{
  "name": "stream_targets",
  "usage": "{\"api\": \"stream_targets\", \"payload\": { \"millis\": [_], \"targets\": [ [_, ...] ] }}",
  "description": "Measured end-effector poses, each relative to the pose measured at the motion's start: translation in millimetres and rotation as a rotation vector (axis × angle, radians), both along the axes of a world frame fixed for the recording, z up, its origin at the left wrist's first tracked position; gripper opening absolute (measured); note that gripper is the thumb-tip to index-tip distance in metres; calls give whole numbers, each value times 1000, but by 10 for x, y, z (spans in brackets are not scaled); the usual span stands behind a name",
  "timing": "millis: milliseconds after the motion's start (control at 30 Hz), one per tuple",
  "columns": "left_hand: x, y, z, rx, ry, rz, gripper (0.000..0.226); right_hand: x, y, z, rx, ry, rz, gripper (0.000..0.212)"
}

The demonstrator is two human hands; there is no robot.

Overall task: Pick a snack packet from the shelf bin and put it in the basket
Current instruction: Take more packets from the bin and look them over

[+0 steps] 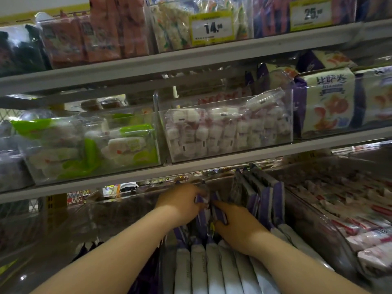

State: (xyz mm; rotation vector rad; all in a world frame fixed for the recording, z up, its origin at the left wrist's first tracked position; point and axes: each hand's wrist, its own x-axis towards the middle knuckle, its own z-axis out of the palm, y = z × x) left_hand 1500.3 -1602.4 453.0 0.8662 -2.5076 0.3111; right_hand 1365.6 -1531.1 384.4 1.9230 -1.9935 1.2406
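Observation:
A clear shelf bin (301,211) on the lowest shelf holds a row of upright purple and white snack packets (214,270). Both my hands reach into it. My left hand (180,202) curls its fingers over the top edge of one purple packet (200,217) near the middle of the row. My right hand (237,225) lies just right of it, fingers pinching the neighbouring purple packet (218,211). No basket is in view.
Further packets (261,194) stand behind the hands. A bin of red and white packets (360,219) sits at right. The shelf above carries clear bins of white sweets (224,130) and green packets (89,145). A grey shelf edge (191,168) runs close above my hands.

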Motion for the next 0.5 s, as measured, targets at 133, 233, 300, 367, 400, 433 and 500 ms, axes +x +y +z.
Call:
{"api": "stream_targets", "payload": {
  "millis": [133,233,300,367,400,433,500],
  "targets": [
    [-18,5,-24,13,-96,9,30,15,0,1,-7,-27,-2,50],
    [-57,41,-41,-116,-270,118,25,10,2,9,-2,-25,-17,52],
    [-88,85,-98,-284,-389,222,25,22,19,10,2,-27,-10,51],
    [-138,119,-146,-380,-475,274,25,25,27,8,-2,-24,9,47],
    [-152,137,-150,-394,-508,274,27,24,31,6,-6,-21,14,45],
    [-149,156,-141,-380,-539,261,30,20,30,4,-8,-18,18,44],
    [-112,166,-119,-314,-610,225,35,11,21,1,-4,-9,27,44]
  ]
}}
